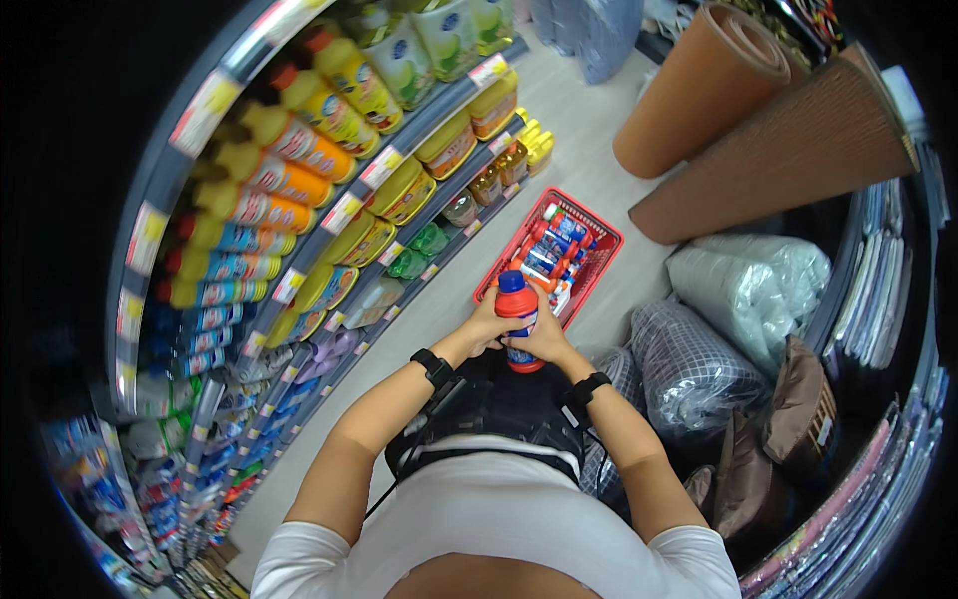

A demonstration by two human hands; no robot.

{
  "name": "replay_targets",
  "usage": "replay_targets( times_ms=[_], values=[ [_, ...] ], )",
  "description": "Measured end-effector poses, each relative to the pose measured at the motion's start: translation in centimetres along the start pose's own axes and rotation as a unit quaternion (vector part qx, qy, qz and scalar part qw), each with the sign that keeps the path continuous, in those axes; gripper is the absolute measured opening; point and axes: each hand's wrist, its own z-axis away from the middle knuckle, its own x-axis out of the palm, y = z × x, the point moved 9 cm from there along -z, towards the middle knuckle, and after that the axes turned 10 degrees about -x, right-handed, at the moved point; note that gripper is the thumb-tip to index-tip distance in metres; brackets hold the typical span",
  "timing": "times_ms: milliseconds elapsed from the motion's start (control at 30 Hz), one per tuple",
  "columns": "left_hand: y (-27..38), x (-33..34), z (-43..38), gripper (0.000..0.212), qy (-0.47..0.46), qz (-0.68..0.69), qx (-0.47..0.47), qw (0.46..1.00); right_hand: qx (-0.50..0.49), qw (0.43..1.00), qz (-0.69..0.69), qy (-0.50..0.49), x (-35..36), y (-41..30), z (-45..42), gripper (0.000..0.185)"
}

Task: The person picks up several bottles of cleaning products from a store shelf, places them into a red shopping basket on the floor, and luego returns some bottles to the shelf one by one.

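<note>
Between my two hands is a red plastic bottle [516, 303] with a blue cap, its label partly covered by my fingers. My left hand [485, 327] grips its left side, and my right hand [545, 335] wraps the right side. The bottle tilts slightly in front of my waist. Just beyond it a red plastic shopping basket [608, 251] sits on the floor. Inside lie several bottles [550, 247] with blue labels and red or orange plastic, some on their sides; the held bottle and my hands hide the basket's near end.
Shelves on the left carry yellow and orange bottles [292, 157], yellow tubs [404, 191] and price tags. Two brown rolled mats [703, 90] lean at the upper right. Plastic-wrapped bundles [696, 367] and brown cushions [801, 404] crowd the right side. Pale floor [441, 299] runs along the shelves.
</note>
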Motion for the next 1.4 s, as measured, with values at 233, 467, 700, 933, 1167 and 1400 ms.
replay_targets(
  times_ms=[233,467,700,933,1167,1400],
  values=[
    [-3.5,-0.8,-11.8,0.083,-0.089,-0.126,0.086,0.984,0.251,0.841,-0.351,0.326,3.3,14.3,3.4,0.077],
    [-4.9,-2.7,-26.2,0.092,-0.063,-0.557,0.193,0.805,0.280,0.610,-0.597,0.439,7.4,29.9,0.0,0.043],
    [-6.5,-4.3,-40.4,0.087,-0.048,-0.634,0.134,0.760,0.270,0.538,-0.569,0.560,7.4,44.4,-2.6,0.036],
    [-6.4,-4.6,-44.2,0.074,-0.063,-0.670,0.251,0.696,0.377,0.435,-0.587,0.569,11.3,48.4,-2.3,0.054],
    [-6.9,-7.3,-43.5,0.060,0.103,-0.683,0.275,0.669,0.395,0.404,-0.643,0.518,12.3,48.4,-3.5,0.043],
    [-6.6,-10.9,-38.5,0.054,0.165,-0.403,0.110,0.893,0.488,0.672,-0.529,0.174,8.0,40.9,-1.7,0.030]
  ],
)
